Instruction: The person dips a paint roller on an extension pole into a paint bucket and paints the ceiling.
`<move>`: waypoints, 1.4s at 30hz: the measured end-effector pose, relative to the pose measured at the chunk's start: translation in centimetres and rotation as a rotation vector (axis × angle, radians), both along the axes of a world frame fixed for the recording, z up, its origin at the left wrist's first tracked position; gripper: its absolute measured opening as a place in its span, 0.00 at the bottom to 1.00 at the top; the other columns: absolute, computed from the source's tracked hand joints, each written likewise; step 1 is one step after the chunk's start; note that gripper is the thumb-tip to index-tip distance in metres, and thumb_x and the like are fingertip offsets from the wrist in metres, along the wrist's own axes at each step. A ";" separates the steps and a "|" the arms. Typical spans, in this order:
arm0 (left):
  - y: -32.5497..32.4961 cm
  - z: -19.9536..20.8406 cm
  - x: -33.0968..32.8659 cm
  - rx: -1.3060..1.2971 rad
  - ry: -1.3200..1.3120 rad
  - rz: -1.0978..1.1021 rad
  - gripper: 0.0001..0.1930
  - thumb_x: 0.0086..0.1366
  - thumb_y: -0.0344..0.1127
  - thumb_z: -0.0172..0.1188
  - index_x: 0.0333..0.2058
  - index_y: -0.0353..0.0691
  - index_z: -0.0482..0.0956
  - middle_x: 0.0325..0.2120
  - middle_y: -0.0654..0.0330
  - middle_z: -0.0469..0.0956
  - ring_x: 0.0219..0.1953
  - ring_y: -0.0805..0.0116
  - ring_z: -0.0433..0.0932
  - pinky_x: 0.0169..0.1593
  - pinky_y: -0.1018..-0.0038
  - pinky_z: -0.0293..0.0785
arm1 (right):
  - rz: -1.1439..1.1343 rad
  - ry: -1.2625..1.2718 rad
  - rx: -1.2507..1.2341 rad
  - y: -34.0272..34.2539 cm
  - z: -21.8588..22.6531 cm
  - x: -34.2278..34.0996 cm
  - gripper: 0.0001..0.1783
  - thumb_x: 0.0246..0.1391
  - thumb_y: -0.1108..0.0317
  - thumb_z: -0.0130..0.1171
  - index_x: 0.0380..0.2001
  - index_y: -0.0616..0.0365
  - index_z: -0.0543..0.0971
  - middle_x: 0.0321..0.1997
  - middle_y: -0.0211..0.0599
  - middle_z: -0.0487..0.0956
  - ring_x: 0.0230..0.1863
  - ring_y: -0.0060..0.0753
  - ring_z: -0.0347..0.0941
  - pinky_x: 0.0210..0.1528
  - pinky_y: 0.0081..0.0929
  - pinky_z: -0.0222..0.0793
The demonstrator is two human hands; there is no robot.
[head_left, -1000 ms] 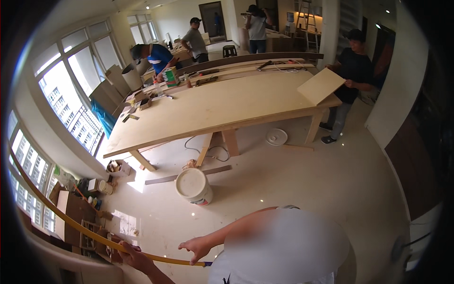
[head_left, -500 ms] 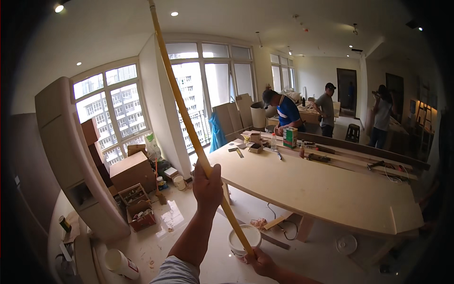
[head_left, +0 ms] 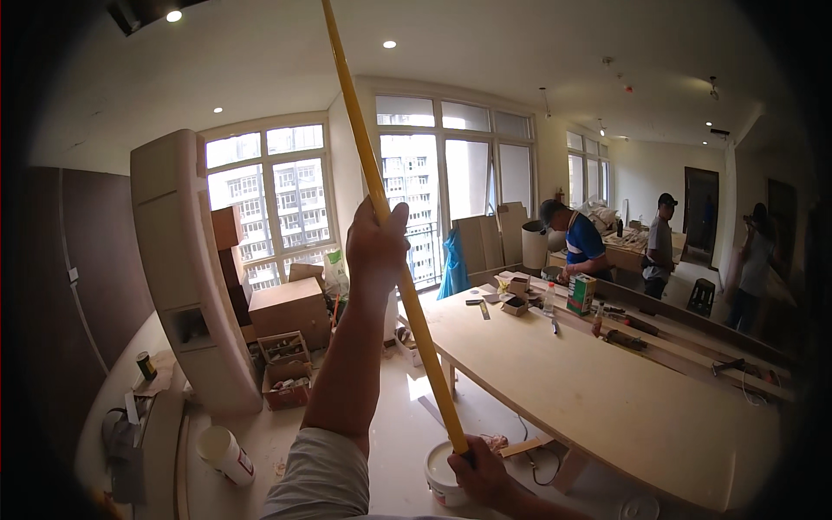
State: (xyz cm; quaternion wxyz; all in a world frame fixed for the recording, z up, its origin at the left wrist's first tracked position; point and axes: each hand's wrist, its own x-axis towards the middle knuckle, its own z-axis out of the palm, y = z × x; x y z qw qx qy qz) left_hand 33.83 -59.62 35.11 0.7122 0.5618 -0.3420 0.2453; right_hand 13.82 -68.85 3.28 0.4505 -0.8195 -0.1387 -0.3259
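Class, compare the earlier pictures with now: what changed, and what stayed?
The yellow pole has swung up from a low slant to a steep one. The left hand has risen with it; the right hand, open at first, now grips near its lower end. The view has turned left. The left hand's hold, the large table and white bucket stayed.

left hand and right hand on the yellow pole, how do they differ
The left hand grips the yellow pole partway up; the right hand grips it near its lower end. The left hand's forearm shows down to a grey sleeve; the right hand's shows no sleeve. Both are closed around it.
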 end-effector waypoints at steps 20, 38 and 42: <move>8.6 12.2 10.3 0.082 -0.034 0.144 0.15 0.69 0.40 0.62 0.41 0.31 0.77 0.28 0.61 0.76 0.30 0.71 0.78 0.42 0.71 0.78 | 0.117 0.166 0.233 8.3 13.1 8.5 0.30 0.69 0.55 0.56 0.63 0.66 0.66 0.37 0.45 0.79 0.36 0.41 0.77 0.44 0.37 0.72; 11.1 9.7 17.8 0.178 -0.085 0.106 0.14 0.66 0.35 0.61 0.46 0.32 0.78 0.28 0.59 0.78 0.27 0.70 0.78 0.37 0.69 0.78 | 0.045 0.191 0.257 11.0 9.1 17.3 0.23 0.69 0.61 0.55 0.59 0.66 0.70 0.44 0.47 0.79 0.42 0.49 0.78 0.49 0.39 0.74; 9.8 6.6 12.4 0.214 -0.170 0.110 0.14 0.68 0.35 0.60 0.46 0.31 0.77 0.28 0.59 0.76 0.30 0.70 0.77 0.40 0.69 0.77 | 0.069 0.074 0.106 9.2 4.5 13.7 0.17 0.68 0.67 0.55 0.54 0.68 0.73 0.46 0.50 0.79 0.42 0.52 0.78 0.47 0.40 0.76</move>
